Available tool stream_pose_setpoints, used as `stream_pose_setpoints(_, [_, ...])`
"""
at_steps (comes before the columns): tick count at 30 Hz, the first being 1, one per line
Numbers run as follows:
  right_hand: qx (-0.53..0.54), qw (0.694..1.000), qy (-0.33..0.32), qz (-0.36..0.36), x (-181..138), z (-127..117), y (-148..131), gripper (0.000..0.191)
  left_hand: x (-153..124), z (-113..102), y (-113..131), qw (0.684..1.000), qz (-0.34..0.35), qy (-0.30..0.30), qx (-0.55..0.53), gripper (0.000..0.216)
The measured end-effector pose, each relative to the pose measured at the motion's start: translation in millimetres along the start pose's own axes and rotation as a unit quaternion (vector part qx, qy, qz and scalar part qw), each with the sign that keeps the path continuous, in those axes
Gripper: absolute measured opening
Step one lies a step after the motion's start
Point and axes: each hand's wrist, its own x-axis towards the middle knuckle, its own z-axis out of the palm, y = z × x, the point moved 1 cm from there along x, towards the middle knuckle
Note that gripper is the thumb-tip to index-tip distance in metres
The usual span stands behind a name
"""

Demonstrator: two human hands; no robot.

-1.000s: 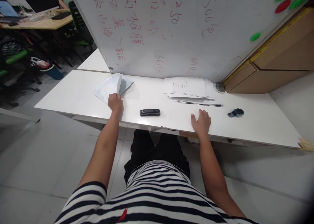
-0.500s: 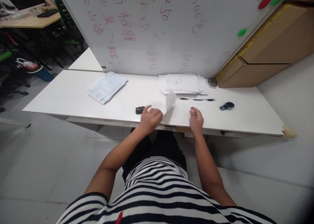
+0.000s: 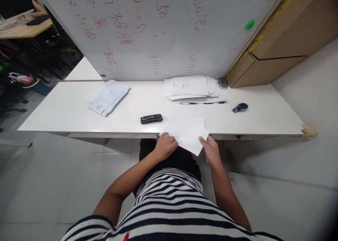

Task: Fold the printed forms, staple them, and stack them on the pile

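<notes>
Both my hands hold a few white paper sheets (image 3: pixel 188 131) at the near edge of the white table (image 3: pixel 66 110). My left hand (image 3: pixel 165 146) grips their left corner and my right hand (image 3: pixel 211 150) pinches their right corner. The sheets stick out over the table's edge toward me. A black stapler (image 3: pixel 151 118) lies just left of the sheets, beyond my left hand.
A fanned stack of printed forms (image 3: pixel 107 97) lies at the left of the table, and a larger stack of papers (image 3: pixel 188 87) at the back with a pen (image 3: pixel 203 102) in front. A small blue-black object (image 3: pixel 240 107) sits at right. A whiteboard (image 3: pixel 158 26) stands behind.
My left hand left the forms at the left, carried sheets across to the middle, and now both hands hold them at the table's near edge. My right hand lifted off the table.
</notes>
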Motion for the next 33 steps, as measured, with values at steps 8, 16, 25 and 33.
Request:
stream_pose_setpoints(8, [-0.004, 0.996, -0.035, 0.085, 4.7, 1.6, 5.7, 0.054, -14.3, 1.7, 6.5, 0.989, -0.138, 0.054, 0.008, 0.019])
stream_pose_setpoints(16, [-0.129, 0.991, -0.01, 0.021, -0.5, 2.0, 15.3, 0.034, -11.3, -7.3, 1.8, 0.977, -0.2, 0.075, -0.006, 0.018])
stream_pose_setpoints(25, [-0.082, 0.993, -0.072, 0.053, -17.9, 3.3, 20.5, 0.032, -5.8, 2.2, 9.6, 0.996, -0.081, 0.022, -0.007, 0.017])
stream_pose_setpoints(33, [0.032, 0.986, -0.103, 0.126, -8.7, -5.0, 5.0, 0.058, -6.1, 5.9, 8.7, 0.998, -0.056, 0.008, 0.023, 0.017])
